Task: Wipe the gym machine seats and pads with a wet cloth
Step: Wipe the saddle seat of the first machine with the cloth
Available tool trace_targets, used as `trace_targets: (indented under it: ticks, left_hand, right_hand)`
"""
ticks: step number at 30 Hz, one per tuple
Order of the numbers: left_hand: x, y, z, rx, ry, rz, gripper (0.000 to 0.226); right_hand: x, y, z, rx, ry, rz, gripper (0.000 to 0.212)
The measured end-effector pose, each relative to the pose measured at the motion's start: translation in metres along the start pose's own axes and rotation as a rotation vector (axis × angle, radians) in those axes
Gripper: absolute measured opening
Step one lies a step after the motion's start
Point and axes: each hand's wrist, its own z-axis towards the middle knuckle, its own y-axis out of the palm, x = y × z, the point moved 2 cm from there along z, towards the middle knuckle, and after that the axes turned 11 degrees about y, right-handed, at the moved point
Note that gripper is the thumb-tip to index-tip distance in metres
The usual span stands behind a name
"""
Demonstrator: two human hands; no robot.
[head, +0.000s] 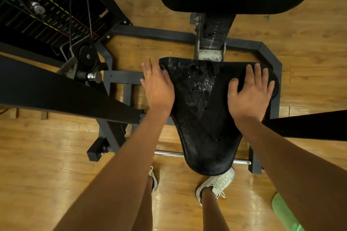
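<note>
Grip released on both sides, palms lying flat on the wet seat.
Left hand is resting on the left edge, probably steadying it. Droplets are glistening mid-seat. Right hand is pressing down, fingers spread, perhaps on a dark cloth; I cannot tell.

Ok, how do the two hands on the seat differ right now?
The left hand lies over the seat's left edge, fingers together; the right hand sits fully on the right wing, fingers spread. A purple scrap shows under the left hand, none under the right. Both lie flat on it.
</note>
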Motion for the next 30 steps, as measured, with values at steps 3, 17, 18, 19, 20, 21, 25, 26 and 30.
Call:
trace_targets:
  ticks: [3, 17, 18, 19, 20, 21, 25, 26, 30]
  left_hand:
    - [-0.004, 0.001, 0.017, -0.005, -0.018, 0.064, 0.043]
    - [0.027, 0.005, -0.164, -0.112, 0.007, -0.136, 0.049]
    - [0.020, 0.000, -0.140, -0.096, 0.013, -0.132, 0.047]
    - [0.010, -0.006, -0.115, -0.089, 0.025, -0.115, 0.047]
    - [0.000, -0.013, -0.089, -0.093, 0.052, -0.085, 0.047]
    - [-0.010, -0.020, -0.064, -0.117, 0.084, -0.053, 0.046]
    - [-0.029, -0.039, 0.023, -0.382, 0.249, -0.065, 0.045]
    - [-0.028, -0.042, 0.037, -0.462, 0.277, -0.064, 0.044]
    - [-0.004, -0.037, 0.079, -0.669, 0.383, 0.001, 0.039]
  right_hand:
    - [-0.002, 0.002, 0.000, 0.009, -0.004, -0.004, 0.061]
    - [0.002, -0.002, -0.001, -0.008, 0.001, -0.004, 0.062]
    - [0.001, -0.001, -0.002, -0.007, 0.001, -0.002, 0.062]
    - [-0.001, 0.000, -0.003, -0.003, -0.002, -0.002, 0.062]
    - [-0.002, 0.000, -0.003, 0.002, -0.005, -0.003, 0.061]
    - [-0.002, 0.000, -0.004, 0.004, -0.008, -0.004, 0.061]
    - [0.000, 0.000, -0.003, 0.010, -0.003, -0.010, 0.061]
    - [-0.001, 0.000, -0.003, 0.010, 0.000, -0.009, 0.061]
    - [0.001, -0.002, -0.001, 0.017, -0.006, -0.010, 0.061]
